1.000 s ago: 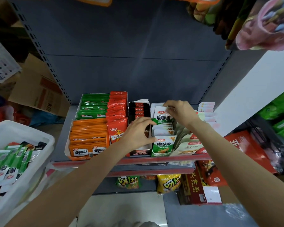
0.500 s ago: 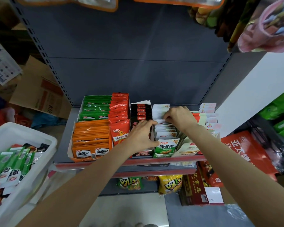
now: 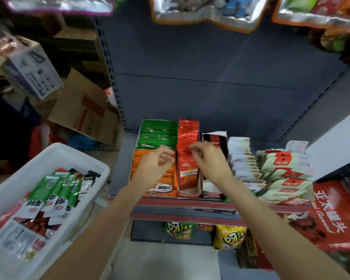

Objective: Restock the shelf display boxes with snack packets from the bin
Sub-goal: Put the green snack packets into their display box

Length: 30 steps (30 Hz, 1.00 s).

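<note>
A white bin [image 3: 55,151] at the lower left holds several green, white and dark snack packets [image 3: 55,190]. On the shelf [image 3: 190,205] stand display boxes of green packets [image 3: 158,134], orange packets [image 3: 162,187], red packets [image 3: 188,174], black packets [image 3: 214,138] and white packets [image 3: 240,156]. My left hand [image 3: 156,164] hovers over the orange box with loosely curled fingers and nothing in them. My right hand [image 3: 208,158] has its fingertips curled at the top edge of the red packets. Blur hides whether they pinch one.
Cream packets with red labels [image 3: 283,174] fill the shelf's right end. Yellow and green snack bags [image 3: 228,237] sit on the shelf below. A large red bag [image 3: 331,215] hangs at the right, cardboard boxes [image 3: 83,112] pile up at the left, and foil bags [image 3: 206,13] hang overhead.
Both hands have left the white packets and moved left, to the orange and red packets. The camera has swung left, so more of the bin shows.
</note>
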### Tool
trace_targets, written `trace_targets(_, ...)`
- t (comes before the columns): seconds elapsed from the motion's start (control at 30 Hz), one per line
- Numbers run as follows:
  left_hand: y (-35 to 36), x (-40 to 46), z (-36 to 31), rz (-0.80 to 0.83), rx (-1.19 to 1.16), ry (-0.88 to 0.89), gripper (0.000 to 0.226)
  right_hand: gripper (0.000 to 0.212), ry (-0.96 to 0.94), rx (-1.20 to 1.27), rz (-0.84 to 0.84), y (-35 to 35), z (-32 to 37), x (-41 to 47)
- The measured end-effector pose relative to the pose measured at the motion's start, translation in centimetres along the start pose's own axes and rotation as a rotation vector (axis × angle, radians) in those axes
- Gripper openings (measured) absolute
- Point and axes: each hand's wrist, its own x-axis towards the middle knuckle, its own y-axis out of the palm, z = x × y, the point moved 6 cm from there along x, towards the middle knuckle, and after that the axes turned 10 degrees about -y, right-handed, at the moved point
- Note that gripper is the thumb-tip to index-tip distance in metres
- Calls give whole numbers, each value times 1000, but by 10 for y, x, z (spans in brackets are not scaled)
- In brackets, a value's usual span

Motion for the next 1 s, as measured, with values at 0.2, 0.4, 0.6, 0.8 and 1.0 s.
trace_targets(0.2, -117, -18, 126, -205, -58, -159, 13, 29, -80, 21, 190, 121, 114, 40)
trace_targets(0.4, -199, -20, 266, -177, 129, -358, 20, 36, -13, 38, 392, 246, 190, 68)
trace_targets(0.6, -236, -21, 362, 44, 466, -384, 56, 60, 39, 21, 591, 340, 237, 75)
trace_targets(0.8, -243, -27, 410, 423, 875, -276, 108, 80, 38, -3, 647, 402, 263, 84)
trace_targets(1.0, -247, -33, 411, 359, 1006, -149, 73, 97, 64, -75, 819, 444, 263, 72)
